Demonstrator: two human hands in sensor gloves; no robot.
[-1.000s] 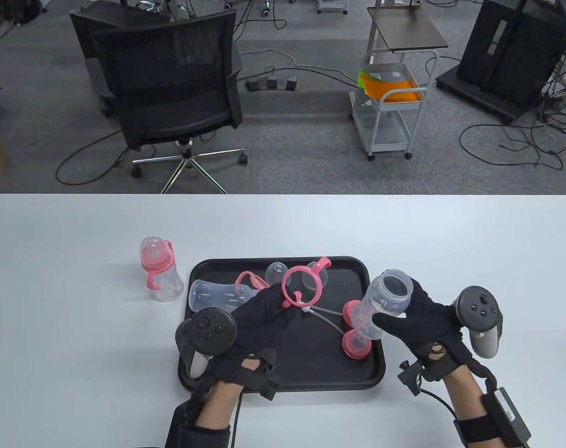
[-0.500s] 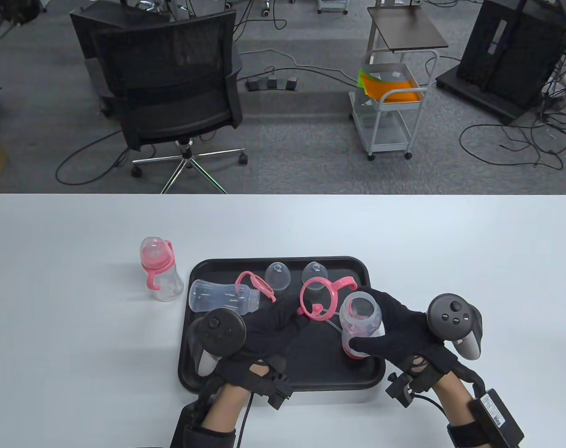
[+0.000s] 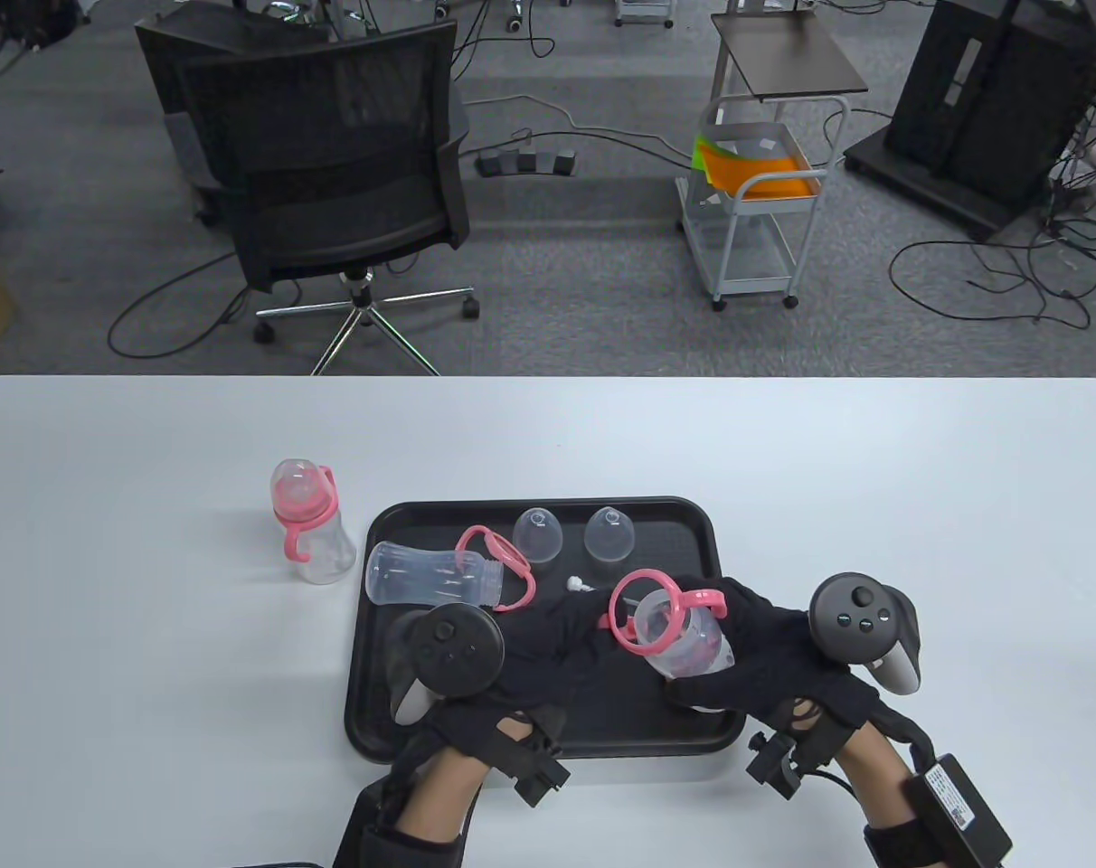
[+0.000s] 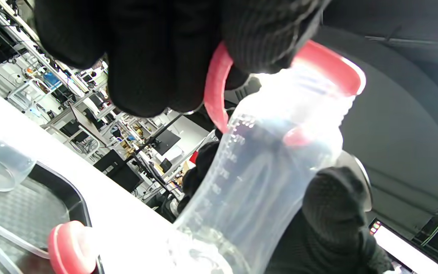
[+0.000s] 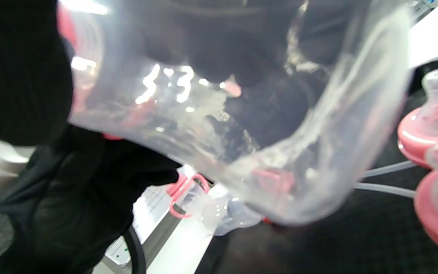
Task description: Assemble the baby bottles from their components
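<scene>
My right hand (image 3: 765, 651) grips a clear open bottle (image 3: 688, 644) over the black tray (image 3: 548, 737). My left hand (image 3: 557, 646) holds a pink handle ring (image 3: 649, 615) at the bottle's mouth. In the left wrist view the ring (image 4: 219, 99) sits around the bottle's neck (image 4: 280, 125) under my fingers. The right wrist view shows the bottle's base (image 5: 242, 114) close up. A second clear bottle (image 3: 430, 576) lies in the tray with another pink handle ring (image 3: 498, 561). Two pink nipple collars (image 5: 435, 163) with tubes lie in the tray.
An assembled bottle (image 3: 308, 524) with pink handles stands on the white table (image 3: 150, 633) left of the tray. Two clear dome caps (image 3: 537, 533) (image 3: 609, 533) and a small white piece (image 3: 577, 585) sit in the tray's far half.
My right hand brought the bottle left and down over the tray. My left hand carried the pink ring right to the bottle's mouth.
</scene>
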